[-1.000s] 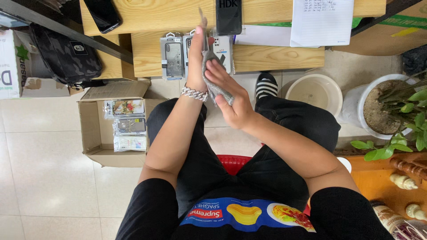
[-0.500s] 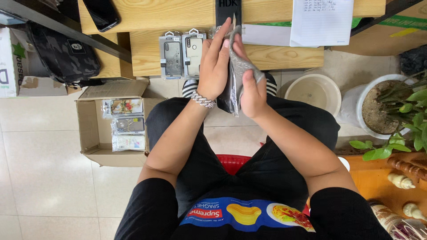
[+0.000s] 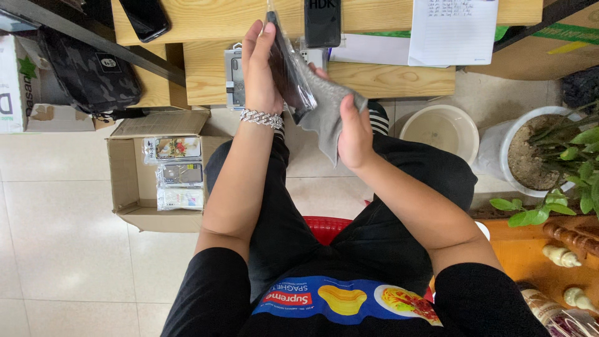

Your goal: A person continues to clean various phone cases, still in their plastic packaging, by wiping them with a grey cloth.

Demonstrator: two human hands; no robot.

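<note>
Got my left hand (image 3: 261,68) wrapped around a dark phone case in a clear plastic sleeve (image 3: 288,65), held upright just in front of the wooden worktop (image 3: 387,78), edge toward me. My right hand (image 3: 352,134) is pinching a grey cloth (image 3: 327,115) that's pressed against the sleeve's face, so both grips are closed on something.

The sleeved case looks light and fairly stiff, but that glossy plastic is probably slippery, so I'd say grip it by the long edges, fingers behind and thumb in front, not on the flat face. The cloth is soft and floppy, with a corner dangling below the case.

Looks-wise: the case is black or dark grey, and the wrapper is shiny with glare. Left of the worktop sits a cardboard box (image 3: 125,187) with more packaged cases.
</note>
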